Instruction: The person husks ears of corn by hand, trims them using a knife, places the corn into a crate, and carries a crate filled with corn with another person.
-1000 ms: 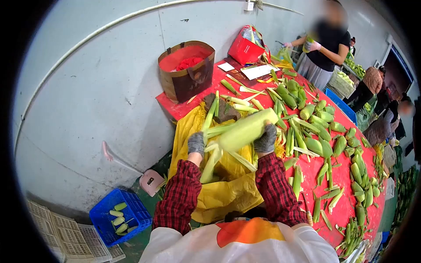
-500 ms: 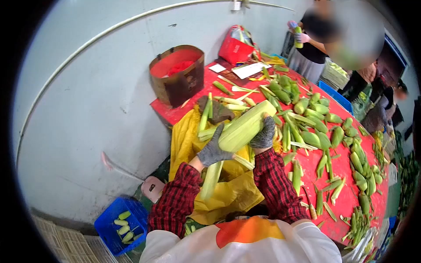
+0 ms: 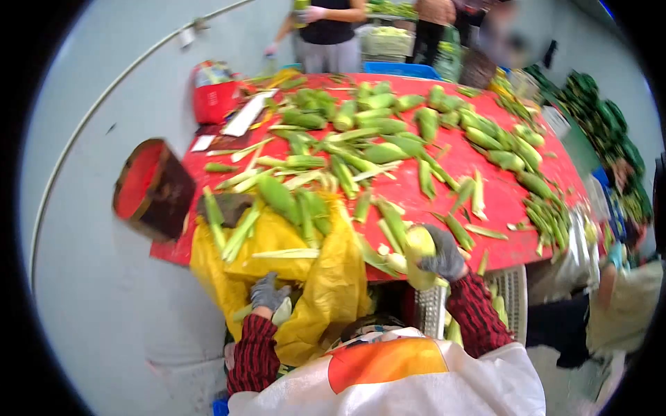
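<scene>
In my gloved right hand (image 3: pixel 444 255) is an ear of corn (image 3: pixel 420 251), its pale end facing up, held at the table's front edge above a white basket. My gloved left hand (image 3: pixel 269 294) is low at the yellow sack (image 3: pixel 331 277) that hangs over the edge. Pale green husk pieces (image 3: pixel 282 311) show beside and under that hand; its grip is blurred and partly hidden. On the sack near the table lie green husks (image 3: pixel 277 197) and a dark cloth (image 3: pixel 225 206).
The red table (image 3: pixel 479 208) carries several ears of corn (image 3: pixel 388 125) and loose husks. A brown bin (image 3: pixel 156 191) stands at the left, a red bag (image 3: pixel 214 93) behind it. Below the front edge is a white basket (image 3: pixel 513 298). Across the table stands a person (image 3: pixel 331 35).
My hands have moved apart: the right carries the corn to the right, the left has dropped to the yellow sack. The large husked piece between them is gone. My view has turned right.
</scene>
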### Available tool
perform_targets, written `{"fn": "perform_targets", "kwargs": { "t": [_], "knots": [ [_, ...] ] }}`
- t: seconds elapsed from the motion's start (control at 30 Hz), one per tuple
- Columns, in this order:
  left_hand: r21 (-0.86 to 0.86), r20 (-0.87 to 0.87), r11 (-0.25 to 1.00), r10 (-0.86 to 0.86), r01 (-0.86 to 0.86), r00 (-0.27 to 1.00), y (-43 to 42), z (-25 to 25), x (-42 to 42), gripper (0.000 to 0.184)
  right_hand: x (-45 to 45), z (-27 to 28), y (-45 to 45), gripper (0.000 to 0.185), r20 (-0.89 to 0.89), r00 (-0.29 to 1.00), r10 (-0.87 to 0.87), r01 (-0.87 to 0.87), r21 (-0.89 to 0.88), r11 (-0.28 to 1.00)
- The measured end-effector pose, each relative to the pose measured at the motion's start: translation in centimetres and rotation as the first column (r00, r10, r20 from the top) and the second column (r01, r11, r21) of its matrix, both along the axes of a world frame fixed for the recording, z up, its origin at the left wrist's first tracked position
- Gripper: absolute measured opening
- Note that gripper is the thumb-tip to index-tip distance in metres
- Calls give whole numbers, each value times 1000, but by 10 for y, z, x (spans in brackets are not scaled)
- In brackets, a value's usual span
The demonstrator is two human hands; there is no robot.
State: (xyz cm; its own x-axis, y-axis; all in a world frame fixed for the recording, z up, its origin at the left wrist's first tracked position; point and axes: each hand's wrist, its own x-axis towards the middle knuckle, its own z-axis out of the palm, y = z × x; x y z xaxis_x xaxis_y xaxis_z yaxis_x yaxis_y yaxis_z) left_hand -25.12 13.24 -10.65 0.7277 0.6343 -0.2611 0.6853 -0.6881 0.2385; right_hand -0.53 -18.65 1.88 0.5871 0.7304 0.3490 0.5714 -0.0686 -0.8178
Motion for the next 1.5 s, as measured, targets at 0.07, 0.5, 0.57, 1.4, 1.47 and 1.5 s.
{"fn": "perform_targets", "kwargs": {
  "t": [0.07,0.5,0.57,1.4,1.47,1.5],
  "knots": [
    [-30,146,995,95,-92,985,0,-10,-1,47,-13,-29,-83,56,-41,972,-233,214,-267,940],
    [-313,-430,918,-367,245,825,-40,-115,10,45,69,-118,-181,23,40,702,-711,692,-276,667],
    [-388,-516,829,-558,403,650,-49,-126,17,47,136,-74,-93,26,166,859,-484,499,-59,865],
    [-153,819,988,138,-20,557,-65,168,187,64,84,13,187,58,421,907,-34,-51,190,981],
    [-245,755,969,176,23,632,-64,180,167,59,44,32,192,55,205,973,107,-140,155,978],
    [-125,796,992,113,-22,595,-58,164,158,52,31,32,194,55,229,969,91,-117,106,987]
  ]
}}
